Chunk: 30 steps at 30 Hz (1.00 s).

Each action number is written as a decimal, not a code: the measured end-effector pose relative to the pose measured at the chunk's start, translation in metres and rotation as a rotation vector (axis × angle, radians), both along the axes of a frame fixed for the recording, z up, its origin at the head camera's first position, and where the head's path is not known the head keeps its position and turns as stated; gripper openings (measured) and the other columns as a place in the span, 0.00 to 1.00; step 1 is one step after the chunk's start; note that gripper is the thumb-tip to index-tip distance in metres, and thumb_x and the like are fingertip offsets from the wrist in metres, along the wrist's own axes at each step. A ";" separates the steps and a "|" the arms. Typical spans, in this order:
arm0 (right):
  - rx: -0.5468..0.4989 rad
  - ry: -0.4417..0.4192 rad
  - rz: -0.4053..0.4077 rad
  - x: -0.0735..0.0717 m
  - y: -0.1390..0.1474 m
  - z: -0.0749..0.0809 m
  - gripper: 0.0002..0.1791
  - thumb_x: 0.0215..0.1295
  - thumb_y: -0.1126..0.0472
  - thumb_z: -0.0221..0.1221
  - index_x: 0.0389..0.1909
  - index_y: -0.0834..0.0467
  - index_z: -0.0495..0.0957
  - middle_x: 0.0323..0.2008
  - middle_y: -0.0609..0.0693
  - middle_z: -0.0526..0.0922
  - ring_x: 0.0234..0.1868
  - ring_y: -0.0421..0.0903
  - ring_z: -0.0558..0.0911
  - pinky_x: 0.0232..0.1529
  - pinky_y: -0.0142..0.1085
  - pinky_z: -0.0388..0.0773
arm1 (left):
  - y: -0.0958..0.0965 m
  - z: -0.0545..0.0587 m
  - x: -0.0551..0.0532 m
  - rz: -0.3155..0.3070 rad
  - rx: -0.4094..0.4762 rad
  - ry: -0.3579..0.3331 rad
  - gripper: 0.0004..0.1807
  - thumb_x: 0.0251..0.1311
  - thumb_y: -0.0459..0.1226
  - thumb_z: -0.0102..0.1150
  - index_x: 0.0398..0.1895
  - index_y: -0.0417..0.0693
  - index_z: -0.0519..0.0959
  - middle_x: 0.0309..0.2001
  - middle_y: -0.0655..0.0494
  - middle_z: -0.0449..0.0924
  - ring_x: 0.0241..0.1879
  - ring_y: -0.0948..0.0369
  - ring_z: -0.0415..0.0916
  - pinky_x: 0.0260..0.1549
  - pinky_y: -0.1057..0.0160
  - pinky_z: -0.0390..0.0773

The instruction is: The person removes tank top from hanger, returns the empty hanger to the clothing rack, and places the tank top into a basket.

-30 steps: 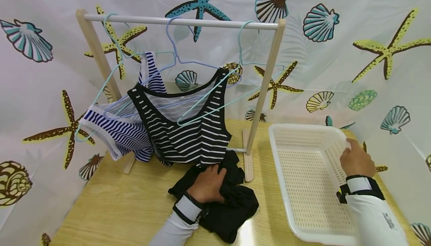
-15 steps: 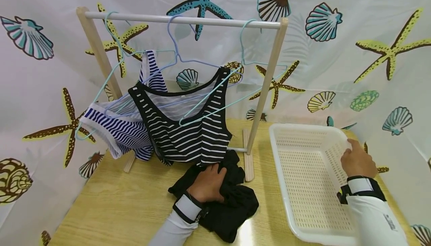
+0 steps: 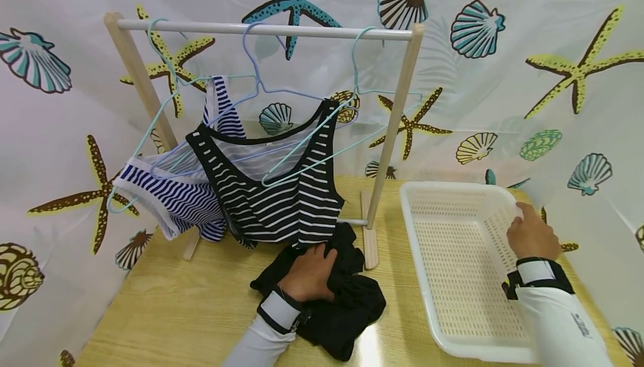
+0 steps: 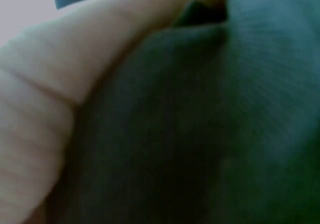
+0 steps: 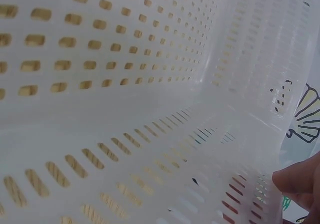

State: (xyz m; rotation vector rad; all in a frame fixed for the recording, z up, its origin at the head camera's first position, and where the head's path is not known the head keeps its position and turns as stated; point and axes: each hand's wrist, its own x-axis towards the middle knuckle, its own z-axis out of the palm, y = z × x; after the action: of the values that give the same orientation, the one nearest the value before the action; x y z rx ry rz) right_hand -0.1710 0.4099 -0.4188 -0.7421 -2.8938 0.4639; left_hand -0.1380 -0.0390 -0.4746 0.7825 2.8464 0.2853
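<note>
My left hand (image 3: 307,275) holds a bunched black garment (image 3: 359,300) on the wooden table, below a hanging black-and-white striped crop top (image 3: 271,205). In the left wrist view, dark cloth (image 4: 165,124) bulges up beside the thumb and fills most of the frame; the fingertips are hidden. My right hand (image 3: 533,236) grips the far right rim of a white plastic basket (image 3: 417,255). The right wrist view shows the slotted inside of the basket (image 5: 150,102), with fingers (image 5: 297,179) at its edge. Nothing lies inside the basket.
A small clothes rack (image 3: 392,127) with wooden posts stands behind the garment. From its rail (image 3: 201,26) hang the crop top on a blue hanger (image 3: 251,60), blue-and-white striped underwear (image 3: 171,194) on a green hanger, and a bare green hanger (image 3: 355,71). Patterned sheeting (image 3: 478,87) encloses the table (image 3: 161,300).
</note>
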 end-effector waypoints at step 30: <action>-0.002 -0.002 -0.023 -0.002 -0.001 -0.002 0.26 0.75 0.59 0.38 0.72 0.59 0.54 0.50 0.77 0.72 0.36 0.72 0.76 0.31 0.60 0.71 | -0.002 0.001 0.001 -0.013 0.004 0.007 0.50 0.35 0.52 0.79 0.63 0.45 0.67 0.62 0.40 0.65 0.57 0.46 0.68 0.45 0.50 0.75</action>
State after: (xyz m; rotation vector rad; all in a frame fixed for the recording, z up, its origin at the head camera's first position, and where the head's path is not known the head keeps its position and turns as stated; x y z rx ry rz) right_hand -0.1731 0.4084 -0.4209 -0.7755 -2.8844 0.4636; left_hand -0.1374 -0.0410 -0.4740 0.8040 2.8468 0.2870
